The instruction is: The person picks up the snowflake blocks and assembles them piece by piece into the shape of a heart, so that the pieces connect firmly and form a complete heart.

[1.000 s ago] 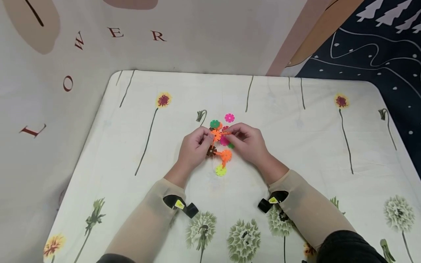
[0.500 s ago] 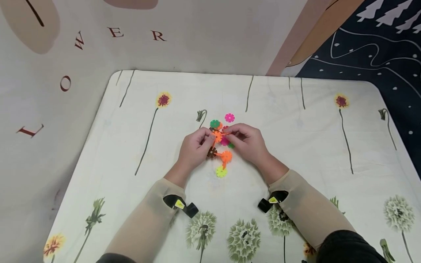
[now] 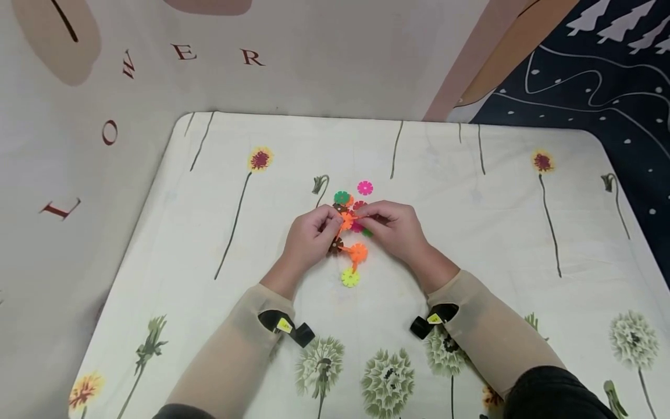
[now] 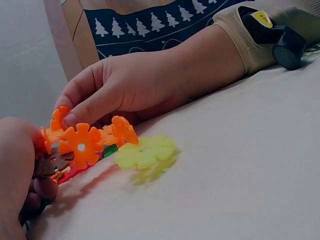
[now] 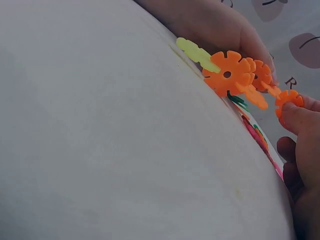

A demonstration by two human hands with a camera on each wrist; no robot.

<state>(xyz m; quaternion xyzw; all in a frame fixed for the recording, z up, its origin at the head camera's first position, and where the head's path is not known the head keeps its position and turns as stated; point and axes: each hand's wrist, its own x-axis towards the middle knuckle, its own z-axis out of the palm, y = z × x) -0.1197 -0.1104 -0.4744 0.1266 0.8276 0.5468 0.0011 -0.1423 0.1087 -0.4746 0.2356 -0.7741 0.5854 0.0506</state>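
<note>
Near the table's middle, my left hand [image 3: 310, 237] holds a joined chain of notched plastic snowflake discs. The chain includes a brown disc [image 3: 335, 246], several orange discs [image 4: 81, 147] and a yellow disc [image 3: 350, 277] at the end nearest me. Opposite, my right hand [image 3: 396, 228] pinches an orange disc [image 5: 289, 99] between thumb and fingers, at the chain's other end. In the right wrist view this disc meets its orange neighbour edge to edge; how deep the slots sit I cannot tell. My left fingertips are partly hidden behind the discs.
Loose discs lie just beyond my hands: a pink disc [image 3: 364, 187], a green disc [image 3: 341, 198] and several others partly covered by my hands. A white cloth with printed flowers covers the table [image 3: 460, 192]. A pale wall [image 3: 335, 70] stands behind its far edge.
The yellow end of the chain has shifted slightly toward me. My right hand has dropped a little, and the orange disc it pinches has moved slightly nearer to my left hand.
</note>
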